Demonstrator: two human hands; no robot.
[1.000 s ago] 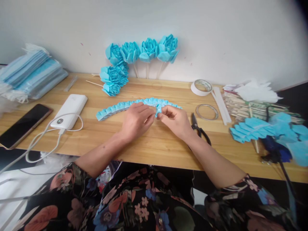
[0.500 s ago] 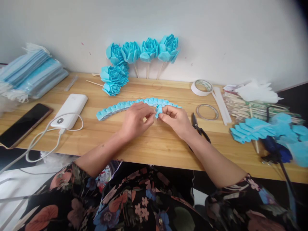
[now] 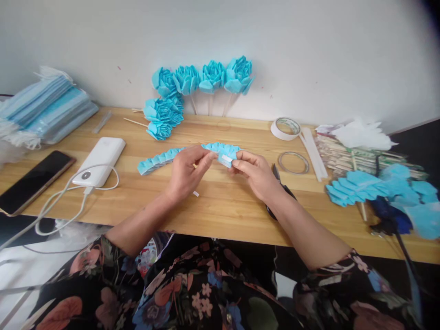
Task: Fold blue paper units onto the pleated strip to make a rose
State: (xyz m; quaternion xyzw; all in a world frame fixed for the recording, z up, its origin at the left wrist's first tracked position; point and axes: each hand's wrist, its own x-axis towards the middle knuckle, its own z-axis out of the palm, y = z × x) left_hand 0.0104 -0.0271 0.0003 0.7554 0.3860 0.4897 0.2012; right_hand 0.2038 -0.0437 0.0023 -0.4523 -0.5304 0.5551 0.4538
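Note:
My right hand pinches a small folded blue fabric petal between thumb and fingers. A short white strip, like a piece of tape, lies across its face. My left hand is closed, its thumb and forefinger at the petal's left edge; the exact grip is partly hidden. Behind both hands a curved row of folded blue petals lies on the table, its middle covered by my left hand. A pair of black-handled scissors rests partly under my right forearm. Near my left wrist lies a small white scrap.
Blue fabric roses on sticks lean against the wall. Rolls of tape, bundled sticks and a blue petal pile are to the right. Leftward are a power bank with cable, a phone and stacked masks.
The petal between my hands has turned, and its face with the white strip now shows. A white scrap has appeared on the table by my left wrist. The view has tilted slightly.

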